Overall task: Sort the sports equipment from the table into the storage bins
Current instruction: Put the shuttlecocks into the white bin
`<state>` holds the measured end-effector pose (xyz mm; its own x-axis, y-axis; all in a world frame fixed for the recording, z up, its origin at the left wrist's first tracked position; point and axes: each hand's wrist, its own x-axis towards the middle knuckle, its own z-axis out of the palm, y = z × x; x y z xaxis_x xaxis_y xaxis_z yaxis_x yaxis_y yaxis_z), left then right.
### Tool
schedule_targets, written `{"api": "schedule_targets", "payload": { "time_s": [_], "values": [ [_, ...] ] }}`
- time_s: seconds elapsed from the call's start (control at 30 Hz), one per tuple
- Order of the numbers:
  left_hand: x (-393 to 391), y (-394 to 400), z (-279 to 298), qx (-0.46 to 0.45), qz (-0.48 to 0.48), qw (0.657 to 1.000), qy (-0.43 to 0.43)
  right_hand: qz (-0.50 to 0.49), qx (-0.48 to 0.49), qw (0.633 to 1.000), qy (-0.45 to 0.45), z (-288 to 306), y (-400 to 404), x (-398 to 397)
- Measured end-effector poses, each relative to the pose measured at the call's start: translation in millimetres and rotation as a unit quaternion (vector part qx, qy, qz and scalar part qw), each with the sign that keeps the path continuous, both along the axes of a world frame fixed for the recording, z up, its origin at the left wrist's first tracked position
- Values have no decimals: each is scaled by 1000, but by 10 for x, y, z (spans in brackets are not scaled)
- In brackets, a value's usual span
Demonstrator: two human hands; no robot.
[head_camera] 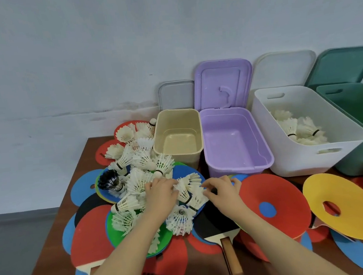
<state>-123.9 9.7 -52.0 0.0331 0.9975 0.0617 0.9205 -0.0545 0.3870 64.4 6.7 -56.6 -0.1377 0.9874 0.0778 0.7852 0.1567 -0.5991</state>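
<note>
Paddle handle [230,255] nearest on surface [51,229]. Left hand [159,195] grips white shuttlecocks [188,190] in the pile; right hand [223,192] pinches that cluster's right edge. Behind: beige bin [178,135], purple bin [232,141], white bin [305,128] with shuttlecocks inside.

Possibly a sports storeroom, bare grey wall [56,61], lidded plastic bins [312,155], wooden table [53,251]

At frame centre my left hand [159,194] and right hand [223,191] curl fingers onto white shuttlecocks [190,194] heaped over coloured discs [275,203] and paddles [216,225], with beige bin [176,115], purple bin [239,164], white bin [312,159] and green bin [362,100] lined up behind toward upper right.
</note>
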Motion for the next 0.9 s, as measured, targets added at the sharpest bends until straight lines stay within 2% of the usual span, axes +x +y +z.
{"api": "schedule_targets", "payload": {
  "time_s": [0.17, 0.37, 0.67, 0.9],
  "values": [
    [-10, 17, 59, 35, 14, 998, -57, -2, 9, 997, 76, 160, 53, 76],
    [68, 90, 249, 92, 2, 989, -119, 9, 42, 992, 115, 419, 196, 279],
    [609, 488, 760, 166, -5, 956, -240, -25, 127, 957, 260, 812, 542, 867],
    [1412, 964, 919, 225, -45, 945, -231, -57, 166, 950, 260, 958, 814, 1604]
  ]
}}
